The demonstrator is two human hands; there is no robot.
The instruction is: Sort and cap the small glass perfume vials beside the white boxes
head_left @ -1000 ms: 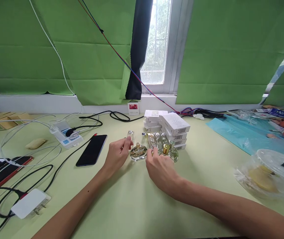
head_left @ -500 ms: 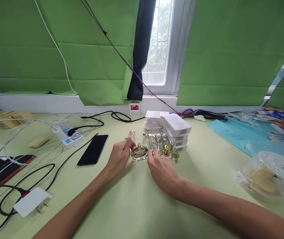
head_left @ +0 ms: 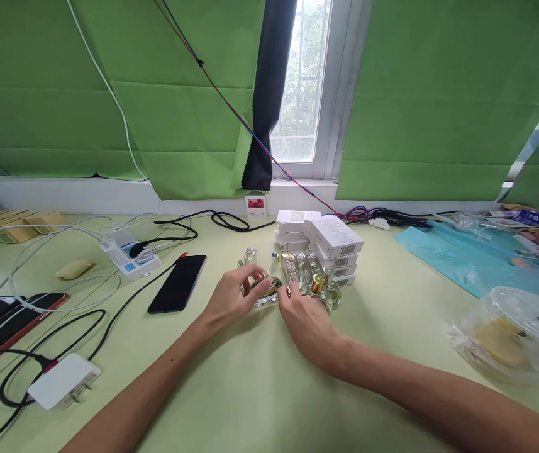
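Observation:
In the middle of the table, my left hand (head_left: 234, 292) has thumb and fingers curled round the top of an oval glass perfume bottle (head_left: 273, 294), covering part of it. My right hand (head_left: 309, 318) is closed just right of that bottle, its fingertips pressed together; what they hold is hidden. Behind the right hand lie a glass bottle with a gold collar (head_left: 317, 283) and another with a silvery collar (head_left: 328, 275). Several clear bottles (head_left: 303, 269) stand by the boxes. Beyond my left hand is one more clear bottle (head_left: 250, 256).
White boxes (head_left: 338, 236) are stacked behind the bottles. To the left lie a black phone (head_left: 177, 284), a power strip (head_left: 130, 258), a white charger (head_left: 64, 382) and loose cables. On the right are a blue plastic sheet (head_left: 443, 251) and a lidded clear cup (head_left: 509, 340).
My left hand has moved right, from beside the clear bottle at the back to the top of the oval perfume bottle. My right hand has hardly moved.

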